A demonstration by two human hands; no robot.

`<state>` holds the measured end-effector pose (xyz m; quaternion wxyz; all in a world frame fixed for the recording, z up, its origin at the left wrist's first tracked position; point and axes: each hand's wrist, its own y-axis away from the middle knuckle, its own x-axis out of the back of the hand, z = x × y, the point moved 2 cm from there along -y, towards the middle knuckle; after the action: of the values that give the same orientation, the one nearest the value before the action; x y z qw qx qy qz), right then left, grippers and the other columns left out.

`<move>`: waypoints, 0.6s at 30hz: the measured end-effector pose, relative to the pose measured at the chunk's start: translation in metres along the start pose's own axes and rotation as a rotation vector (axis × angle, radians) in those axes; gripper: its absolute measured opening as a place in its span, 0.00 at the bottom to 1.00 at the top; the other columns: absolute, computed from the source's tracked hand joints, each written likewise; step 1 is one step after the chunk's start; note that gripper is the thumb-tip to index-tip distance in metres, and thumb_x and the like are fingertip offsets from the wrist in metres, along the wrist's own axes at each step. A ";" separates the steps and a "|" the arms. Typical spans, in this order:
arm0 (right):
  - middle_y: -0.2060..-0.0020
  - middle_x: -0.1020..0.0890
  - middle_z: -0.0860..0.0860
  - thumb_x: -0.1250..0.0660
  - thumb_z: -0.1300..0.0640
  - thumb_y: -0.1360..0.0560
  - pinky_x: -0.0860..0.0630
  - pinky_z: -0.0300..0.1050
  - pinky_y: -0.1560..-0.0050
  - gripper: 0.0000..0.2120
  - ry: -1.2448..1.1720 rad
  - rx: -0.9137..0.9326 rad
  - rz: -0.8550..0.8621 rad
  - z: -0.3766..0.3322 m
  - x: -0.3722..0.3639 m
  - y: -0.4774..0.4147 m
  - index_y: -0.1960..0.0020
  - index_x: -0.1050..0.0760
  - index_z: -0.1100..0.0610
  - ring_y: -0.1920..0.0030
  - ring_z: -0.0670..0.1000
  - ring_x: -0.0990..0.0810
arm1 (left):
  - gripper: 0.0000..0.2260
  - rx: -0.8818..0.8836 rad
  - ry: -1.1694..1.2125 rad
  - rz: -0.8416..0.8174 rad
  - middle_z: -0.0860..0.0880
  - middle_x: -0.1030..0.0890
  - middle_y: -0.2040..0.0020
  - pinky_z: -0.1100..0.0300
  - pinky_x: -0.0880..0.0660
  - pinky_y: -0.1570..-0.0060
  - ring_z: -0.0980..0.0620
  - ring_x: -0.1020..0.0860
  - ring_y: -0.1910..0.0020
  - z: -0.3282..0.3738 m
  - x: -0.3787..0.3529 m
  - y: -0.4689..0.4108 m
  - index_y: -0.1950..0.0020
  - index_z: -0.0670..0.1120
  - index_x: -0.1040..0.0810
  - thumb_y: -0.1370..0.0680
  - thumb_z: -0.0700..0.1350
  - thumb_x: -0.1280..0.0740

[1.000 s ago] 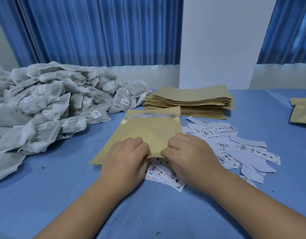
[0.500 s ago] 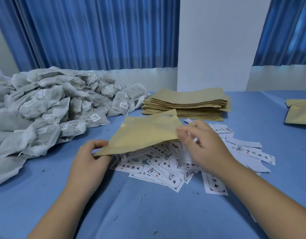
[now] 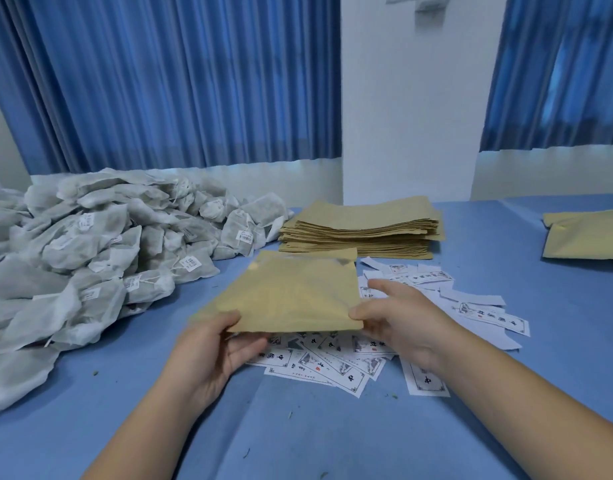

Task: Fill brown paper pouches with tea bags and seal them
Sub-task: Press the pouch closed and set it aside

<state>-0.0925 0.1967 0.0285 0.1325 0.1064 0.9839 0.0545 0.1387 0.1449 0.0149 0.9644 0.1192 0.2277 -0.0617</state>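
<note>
A flat brown paper pouch is held just above the blue table, its open mouth pointing away from me. My left hand pinches its near left corner, thumb on top and fingers underneath. My right hand pinches its near right corner with the thumb on top. A big heap of white tea bags with small paper tags lies to the left. Behind the pouch is a stack of empty brown pouches.
Printed white paper labels are scattered on the blue tablecloth under and to the right of the pouch. More brown pouches lie at the far right edge. Blue curtains and a white pillar stand behind the table.
The pouch was lifted off the labels and turned flat in front of me. My left hand moved to its near left corner, my right hand to its near right corner.
</note>
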 end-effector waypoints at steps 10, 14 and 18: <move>0.50 0.17 0.47 0.37 0.75 0.32 0.26 0.46 0.64 0.35 0.250 0.330 0.049 -0.009 0.029 0.038 0.33 0.33 0.46 0.62 0.54 0.25 | 0.10 -0.105 0.033 -0.230 0.41 0.15 0.52 0.57 0.20 0.73 0.42 0.16 0.64 -0.006 -0.035 0.007 0.42 0.42 0.24 0.22 0.35 0.39; 0.52 0.16 0.42 0.39 0.75 0.31 0.31 0.42 0.68 0.32 0.117 0.340 0.144 -0.023 0.064 0.042 0.34 0.35 0.48 0.64 0.51 0.26 | 0.08 -0.021 -0.040 -0.323 0.38 0.16 0.55 0.58 0.21 0.75 0.41 0.16 0.67 -0.018 -0.084 0.001 0.44 0.39 0.25 0.22 0.33 0.38; 0.49 0.16 0.50 0.35 0.71 0.33 0.27 0.41 0.62 0.26 0.001 0.337 0.131 -0.040 0.102 0.055 0.38 0.26 0.55 0.58 0.50 0.21 | 0.06 0.063 -0.100 -0.387 0.34 0.17 0.59 0.59 0.22 0.78 0.42 0.17 0.69 -0.035 -0.145 -0.006 0.43 0.37 0.29 0.20 0.34 0.40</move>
<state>-0.1883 0.2700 0.0485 0.1085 0.1909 0.9702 -0.1027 -0.0055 0.1572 0.0492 0.9404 0.1001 0.1963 -0.2590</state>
